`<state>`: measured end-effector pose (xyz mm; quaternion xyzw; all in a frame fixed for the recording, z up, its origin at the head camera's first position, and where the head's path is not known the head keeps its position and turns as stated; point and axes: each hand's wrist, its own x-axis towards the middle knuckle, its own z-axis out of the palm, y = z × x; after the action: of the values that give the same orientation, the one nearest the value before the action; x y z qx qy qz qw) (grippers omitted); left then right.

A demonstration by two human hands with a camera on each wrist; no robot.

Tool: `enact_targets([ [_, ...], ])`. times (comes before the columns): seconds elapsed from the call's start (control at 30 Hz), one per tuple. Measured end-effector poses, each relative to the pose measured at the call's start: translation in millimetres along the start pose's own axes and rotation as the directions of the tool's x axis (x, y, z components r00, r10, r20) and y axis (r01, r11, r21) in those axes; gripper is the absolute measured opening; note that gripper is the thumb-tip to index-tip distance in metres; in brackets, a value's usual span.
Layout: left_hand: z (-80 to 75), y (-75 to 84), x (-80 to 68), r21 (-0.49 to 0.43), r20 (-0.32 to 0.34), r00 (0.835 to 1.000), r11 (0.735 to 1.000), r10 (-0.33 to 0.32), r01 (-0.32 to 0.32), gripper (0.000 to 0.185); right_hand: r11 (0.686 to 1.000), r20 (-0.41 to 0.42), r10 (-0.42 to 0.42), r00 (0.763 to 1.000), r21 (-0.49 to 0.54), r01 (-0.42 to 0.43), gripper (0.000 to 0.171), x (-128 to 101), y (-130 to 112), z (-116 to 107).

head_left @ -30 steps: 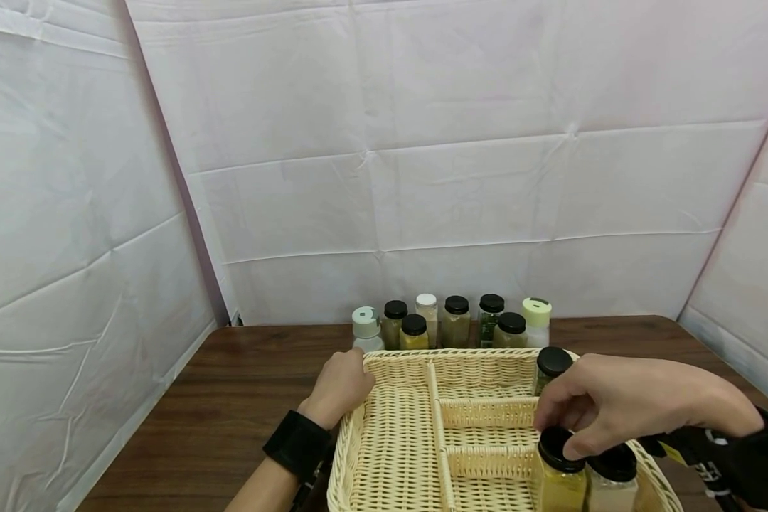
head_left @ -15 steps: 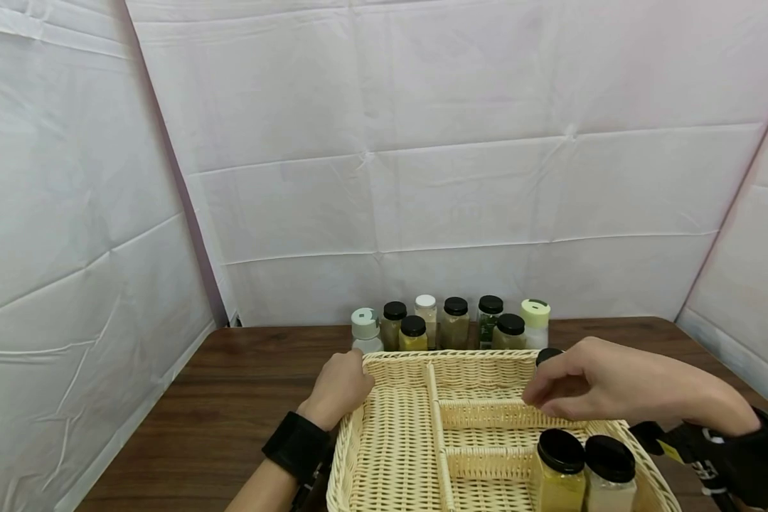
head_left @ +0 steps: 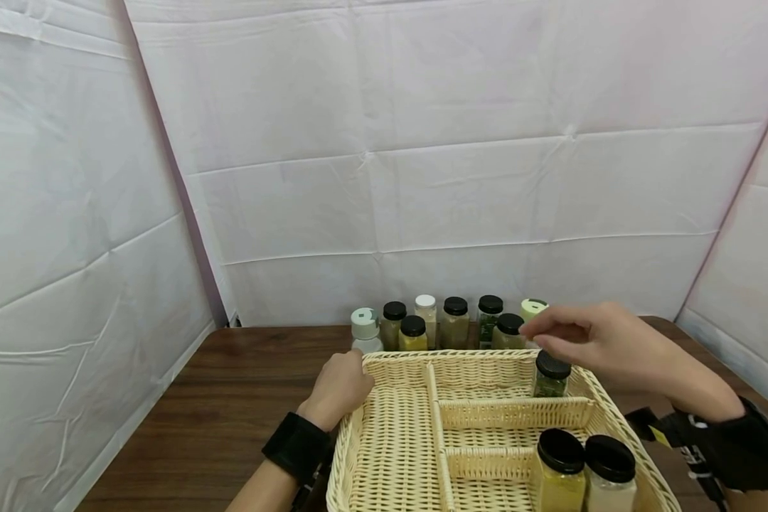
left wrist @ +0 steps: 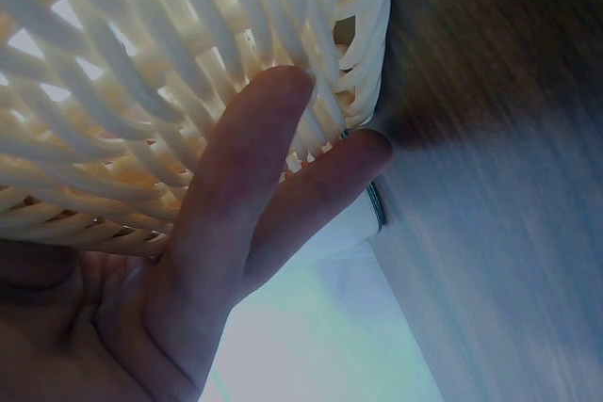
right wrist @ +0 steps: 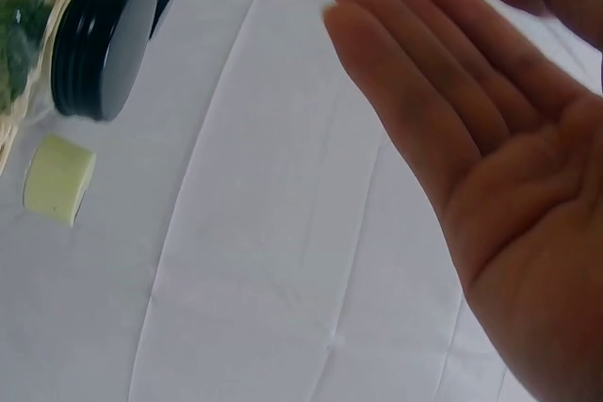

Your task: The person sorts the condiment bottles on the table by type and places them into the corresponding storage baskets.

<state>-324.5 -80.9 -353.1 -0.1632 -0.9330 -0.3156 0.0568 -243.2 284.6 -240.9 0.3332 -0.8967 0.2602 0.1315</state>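
Observation:
A woven cream basket (head_left: pixel 393 441) with dividers stands on the table. My left hand (head_left: pixel 338 384) grips its far left corner; in the left wrist view two fingers (left wrist: pixel 236 171) lie along the woven outer wall. Above the far right corner hovers my right hand (head_left: pixel 604 345), holding nothing, its fingers extended in the right wrist view. Just under it, a black-lidded jar of green herbs (head_left: pixel 552 377) stands in the far compartment. In the near right compartment, a jar of yellow powder (head_left: pixel 560 476) stands beside a jar of pale powder (head_left: pixel 610 476), both black-lidded.
Behind the basket stand several spice jars, among them a pale-green-capped bottle (head_left: pixel 365 328), a white-capped jar (head_left: pixel 426 316) and a small yellow jar (head_left: pixel 413 334). My right hand partly covers a lime-capped bottle (head_left: pixel 533 307). White sheets (head_left: pixel 461 199) wall the dark wood table (head_left: pixel 249 391).
My right hand has let go of the yellow powder jar's lid and moved up and away to the basket's far right corner, past the herb jar. My left hand stays put.

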Motion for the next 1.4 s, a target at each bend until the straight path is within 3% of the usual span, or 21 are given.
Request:
enact_targets([
  [0.1,-0.1,-0.3,0.3,0.001,-0.003,1.000,1.000,0.004,-0.004,0.008,0.996,-0.101,0.060,0.993,-0.053,-0.065,0.024,2,1,-1],
  [0.2,-0.1,-0.6,0.2,-0.004,-0.001,1.000,1.000,0.005,-0.005,0.008,0.989,-0.146,0.115,0.983,-0.072,-0.127,0.022,3,3,-3],
  [0.43,-0.2,-0.6,-0.4,-0.015,0.007,1.000,1.000,0.002,-0.002,0.008,0.986,-0.294,0.059,0.954,-0.133,-0.102,0.023,8,10,-2],
  [0.57,0.1,0.0,0.3,-0.007,0.007,1.000,1.000,0.004,-0.004,0.009,0.982,-0.359,0.073,0.930,-0.136,-0.130,0.023,9,13,1],
  [0.9,-1.2,1.5,3.1,0.019,-0.006,1.000,1.000,0.004,-0.004,0.012,0.968,-0.409,0.175,0.896,-0.093,-0.231,0.031,10,23,1],
  [1.4,0.0,-1.1,-0.2,-0.002,0.008,1.000,1.000,0.000,0.001,0.004,0.966,-0.448,0.202,0.871,-0.053,-0.252,0.038,10,38,9],
])
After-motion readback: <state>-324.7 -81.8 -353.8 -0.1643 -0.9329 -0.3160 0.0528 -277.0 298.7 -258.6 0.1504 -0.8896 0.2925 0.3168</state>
